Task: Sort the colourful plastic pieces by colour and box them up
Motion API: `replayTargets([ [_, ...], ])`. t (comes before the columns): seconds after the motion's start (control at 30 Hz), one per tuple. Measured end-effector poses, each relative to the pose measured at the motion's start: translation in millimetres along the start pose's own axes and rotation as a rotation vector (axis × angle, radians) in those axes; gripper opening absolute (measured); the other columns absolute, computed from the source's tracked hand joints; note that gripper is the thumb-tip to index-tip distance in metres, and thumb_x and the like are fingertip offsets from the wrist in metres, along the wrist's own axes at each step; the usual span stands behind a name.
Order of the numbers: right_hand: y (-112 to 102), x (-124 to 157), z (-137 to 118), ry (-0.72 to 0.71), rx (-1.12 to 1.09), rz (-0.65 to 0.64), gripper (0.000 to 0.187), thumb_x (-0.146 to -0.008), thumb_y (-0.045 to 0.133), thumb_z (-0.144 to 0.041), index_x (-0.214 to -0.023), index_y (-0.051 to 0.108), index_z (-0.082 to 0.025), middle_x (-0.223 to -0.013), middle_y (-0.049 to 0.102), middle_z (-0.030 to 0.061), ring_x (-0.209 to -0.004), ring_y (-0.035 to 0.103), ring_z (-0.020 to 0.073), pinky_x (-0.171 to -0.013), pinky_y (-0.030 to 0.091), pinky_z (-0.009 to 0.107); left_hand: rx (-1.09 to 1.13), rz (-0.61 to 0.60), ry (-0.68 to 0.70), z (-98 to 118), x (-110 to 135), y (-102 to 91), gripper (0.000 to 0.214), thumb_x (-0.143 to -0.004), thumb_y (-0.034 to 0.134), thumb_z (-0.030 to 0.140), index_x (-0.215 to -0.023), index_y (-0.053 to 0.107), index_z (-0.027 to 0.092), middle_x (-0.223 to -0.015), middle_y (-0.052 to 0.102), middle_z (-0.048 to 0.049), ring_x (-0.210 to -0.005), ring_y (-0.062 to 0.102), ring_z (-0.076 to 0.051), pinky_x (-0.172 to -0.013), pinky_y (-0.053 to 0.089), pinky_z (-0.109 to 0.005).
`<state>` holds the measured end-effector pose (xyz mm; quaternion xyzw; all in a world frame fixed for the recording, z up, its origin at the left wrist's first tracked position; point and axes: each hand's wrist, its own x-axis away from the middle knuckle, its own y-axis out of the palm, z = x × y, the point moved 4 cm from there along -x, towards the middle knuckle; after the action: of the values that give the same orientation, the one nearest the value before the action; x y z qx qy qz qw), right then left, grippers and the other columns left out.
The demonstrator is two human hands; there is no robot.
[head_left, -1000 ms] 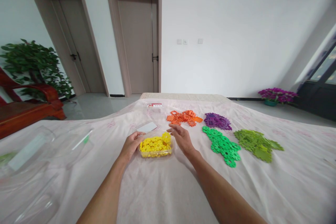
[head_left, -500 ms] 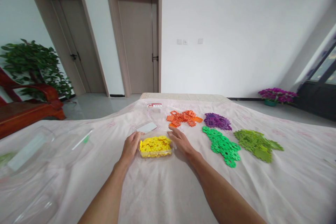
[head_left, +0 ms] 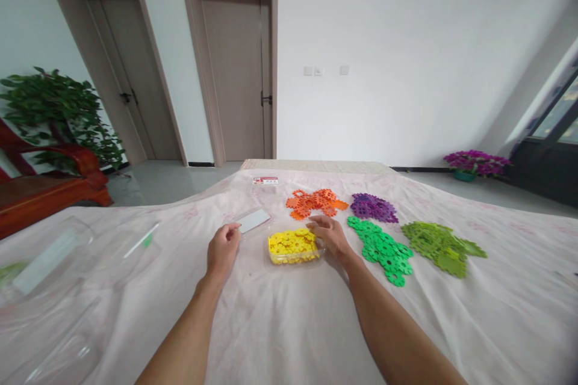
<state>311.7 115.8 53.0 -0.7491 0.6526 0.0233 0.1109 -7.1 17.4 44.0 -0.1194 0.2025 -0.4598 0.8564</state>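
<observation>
A clear plastic box (head_left: 295, 260) stands on the cloth in front of me, filled with yellow flower-shaped discs (head_left: 292, 245). My right hand (head_left: 332, 237) grips its right end, thumb and fingers at the rim. To the left of the box, my left hand (head_left: 224, 248) has its fingers closed at the near left edge of a clear lid (head_left: 253, 221) with a white label. The lid lies flat behind the box. Beyond my right hand is a heap of orange discs (head_left: 313, 202), with green discs (head_left: 383, 249) to its right.
Purple pieces (head_left: 374, 207) and olive-green pieces (head_left: 442, 246) lie in heaps at the right. Several clear plastic containers (head_left: 121, 252) stand on the left. A small red and white card (head_left: 265, 181) rests toward the back. A pale patterned cloth (head_left: 280, 325) with folds covers the table.
The box of yellow discs has moved right with my right hand. My left hand has let go of the box and is now at the lid's edge.
</observation>
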Motion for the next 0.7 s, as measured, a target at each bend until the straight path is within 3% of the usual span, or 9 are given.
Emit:
replayTargets([
  [0.13,-7.6,2.0,-4.5,0.010,-0.020,0.058,0.037,-0.063,0.071,-0.033,-0.096,0.075,-0.016,-0.086,0.073,0.0087,-0.082,0.066,0.0238,-0.069,0.050,0.032,-0.266,0.040,0.183,0.9,-4.8,-1.4,0.046,-0.083,0.059,0.041,-0.124,0.061,0.021,-0.128,0.060,-0.0108,-0.124,0.054,-0.026,-0.108,0.040,-0.037],
  [0.3,-3.8,3.6,-6.6,0.001,-0.036,0.063,0.035,-0.063,0.071,-0.036,-0.092,0.074,-0.016,-0.081,0.072,0.0073,-0.076,0.064,0.0214,-0.063,0.048,0.030,-0.444,-0.084,0.236,-5.5,-4.8,12.1,0.053,-0.085,0.057,0.040,-0.133,0.057,0.019,-0.139,0.054,-0.0125,-0.131,0.049,-0.026,-0.112,0.036,-0.036],
  [0.57,1.0,4.4,-7.1,-0.007,-0.017,0.020,0.035,-0.066,0.065,-0.031,-0.097,0.073,-0.017,-0.087,0.071,0.0061,-0.081,0.064,0.0203,-0.070,0.047,0.030,-0.678,-0.077,0.149,-8.2,-9.6,15.9,0.056,-0.098,0.028,0.047,-0.138,0.054,0.018,-0.147,0.049,-0.0166,-0.141,0.039,-0.029,-0.114,0.030,-0.042],
  [0.7,1.3,3.9,-4.9,-0.010,-0.024,0.013,0.035,-0.067,0.064,-0.031,-0.097,0.072,-0.017,-0.088,0.071,0.0061,-0.082,0.064,0.0205,-0.068,0.048,0.029,-0.767,-0.015,0.051,-10.9,-16.4,17.1,0.061,-0.093,0.036,0.054,-0.140,0.052,0.018,-0.148,0.048,-0.0188,-0.138,0.041,-0.035,-0.111,0.030,-0.048],
])
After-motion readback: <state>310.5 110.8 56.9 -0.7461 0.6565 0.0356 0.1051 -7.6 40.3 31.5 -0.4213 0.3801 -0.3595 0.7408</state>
